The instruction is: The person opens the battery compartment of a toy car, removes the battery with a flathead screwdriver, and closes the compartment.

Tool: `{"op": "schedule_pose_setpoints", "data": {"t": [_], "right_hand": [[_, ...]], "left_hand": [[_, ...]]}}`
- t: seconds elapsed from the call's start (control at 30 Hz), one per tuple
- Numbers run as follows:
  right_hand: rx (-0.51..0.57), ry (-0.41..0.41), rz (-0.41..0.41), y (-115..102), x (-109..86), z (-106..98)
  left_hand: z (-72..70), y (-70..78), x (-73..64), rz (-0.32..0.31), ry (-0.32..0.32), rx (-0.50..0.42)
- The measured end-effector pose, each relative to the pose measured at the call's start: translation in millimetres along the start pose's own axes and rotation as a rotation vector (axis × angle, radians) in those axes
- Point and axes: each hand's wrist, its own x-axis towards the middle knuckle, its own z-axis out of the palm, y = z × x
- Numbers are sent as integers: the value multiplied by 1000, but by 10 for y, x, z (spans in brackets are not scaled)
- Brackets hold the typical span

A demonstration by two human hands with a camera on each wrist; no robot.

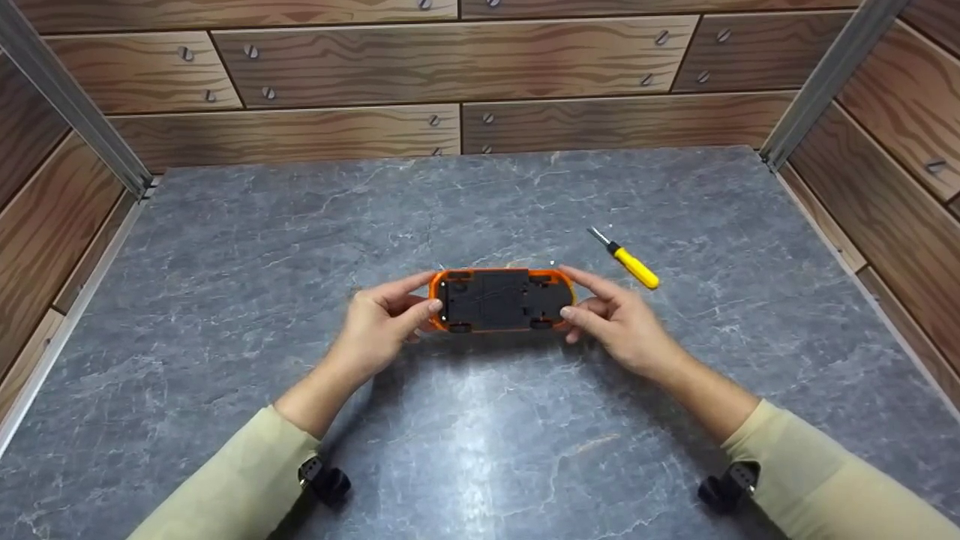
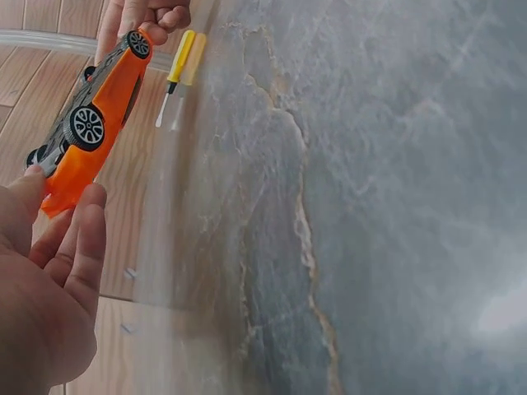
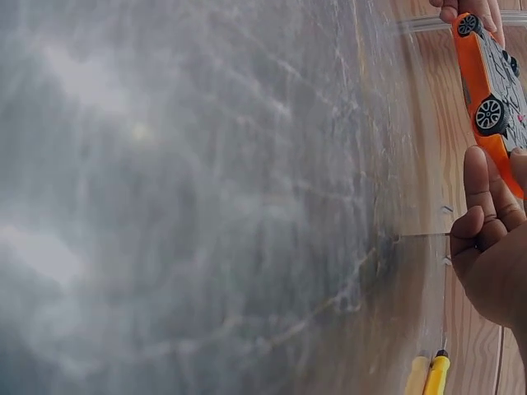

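Note:
An orange toy car (image 1: pixel 487 300) is held upside down between both hands, its black underside and wheels turned up toward the head camera. My left hand (image 1: pixel 379 319) grips one end, thumb on the underside and fingers at the orange body. At the opposite end my right hand (image 1: pixel 622 322) pinches the car the same way. Both wrist views show the toy car (image 2: pixel 90 123) from the side, with silver-spoked wheels against the orange body. To the right of the car, a screwdriver (image 1: pixel 634 266) with a yellow handle lies on the table, its metal tip pointing away.
The grey marbled table (image 1: pixel 300 217) carries the screwdriver a short way beyond the right hand. Wood-patterned panels (image 1: pixel 450 64) stand at the back and both sides, with metal posts (image 1: pixel 832 82) at the back corners.

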Motion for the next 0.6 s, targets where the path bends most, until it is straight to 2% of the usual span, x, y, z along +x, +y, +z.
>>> {"op": "schedule_pose_setpoints", "data": {"t": [0.2, 0.47, 0.6], "right_hand": [[23, -34, 32, 30, 12, -5], [27, -72, 57, 91, 18, -2], [25, -90, 61, 106, 24, 0]], "left_hand": [[7, -54, 5, -8, -33, 24], [35, -132, 8, -11, -32, 43], [40, -164, 3, -35, -32, 48]]}}
